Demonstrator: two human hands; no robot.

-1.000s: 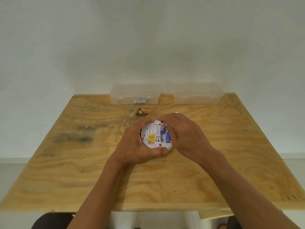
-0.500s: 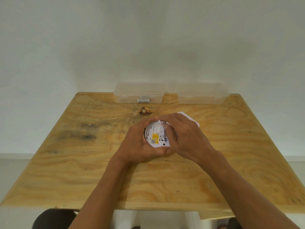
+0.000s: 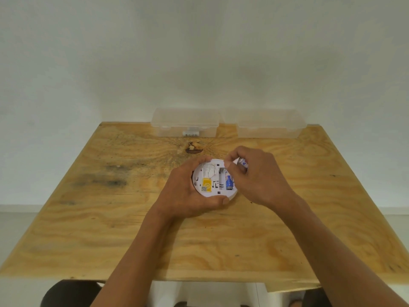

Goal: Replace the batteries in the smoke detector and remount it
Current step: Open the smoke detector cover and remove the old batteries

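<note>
- The smoke detector [image 3: 210, 182], a round white disc, sits back-side up at the centre of the frame, over the plywood table [image 3: 110, 229].
- The left hand [image 3: 188, 193] cups it from the left, fingers curled over the far rim and thumb pressed to the near rim.
- Its open battery bay shows one blue battery [image 3: 229, 181] lying in the right-hand slot; the slot just left of it shows bare metal contacts.
- A yellow label [image 3: 206, 185] sits on the detector's lower left.
- The right hand [image 3: 254, 176], just right of centre, pinches a second battery [image 3: 242, 162] between thumb and curled fingers, above the detector's upper right edge.
- Two clear plastic boxes [image 3: 186, 122] stand side by side at the table's far edge, against the wall.
</note>
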